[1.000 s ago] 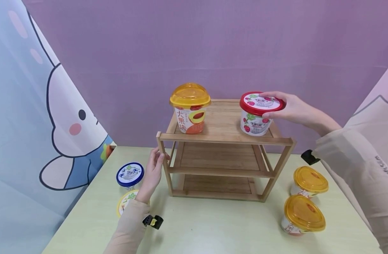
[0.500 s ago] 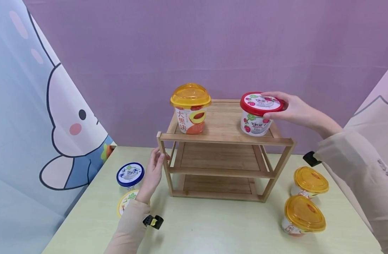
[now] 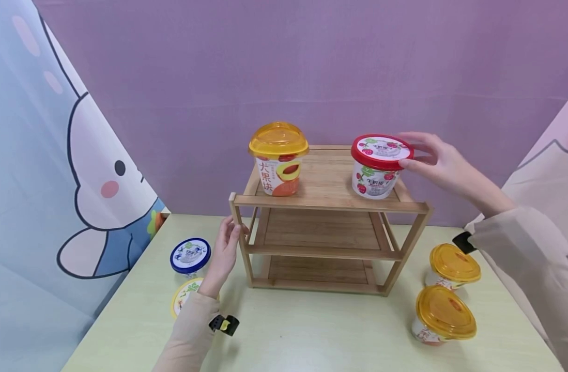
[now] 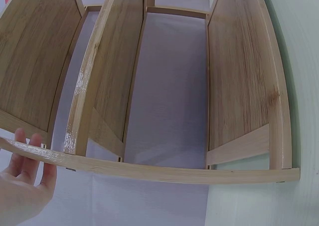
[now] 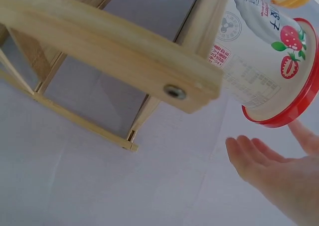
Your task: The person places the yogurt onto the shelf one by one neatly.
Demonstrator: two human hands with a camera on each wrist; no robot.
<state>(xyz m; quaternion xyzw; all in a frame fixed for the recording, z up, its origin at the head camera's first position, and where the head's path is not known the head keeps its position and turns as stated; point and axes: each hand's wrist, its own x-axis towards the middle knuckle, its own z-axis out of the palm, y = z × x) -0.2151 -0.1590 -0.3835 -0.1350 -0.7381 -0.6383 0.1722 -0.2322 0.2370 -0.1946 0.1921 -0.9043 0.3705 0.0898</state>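
Note:
On the right of the top shelf of a three-tier wooden rack (image 3: 330, 204) stands a white yogurt cup (image 3: 374, 179) with a red lid and berry print. My right hand (image 3: 444, 163) is beside it, fingers spread, thumb right at the lid's edge. In the right wrist view, a gap shows between the other fingers and the red rim (image 5: 294, 109). My left hand (image 3: 225, 253) holds the rack's left front post; the left wrist view shows fingers (image 4: 20, 158) behind the post and the thumb on its near side. An orange-lidded fruit cup (image 3: 279, 173) sits at the top shelf's left.
Two orange-lidded cups (image 3: 444, 312) stand on the table right of the rack. At the left are a blue-lidded cup (image 3: 190, 256) and a yellow-lidded one (image 3: 181, 294), partly hidden by my left forearm. A purple cloth (image 3: 330, 72) hangs behind the rack.
My right hand has let go of the red-lidded yogurt cup and drawn slightly to the right. The cup stays in place on the shelf, and my left hand has not moved.

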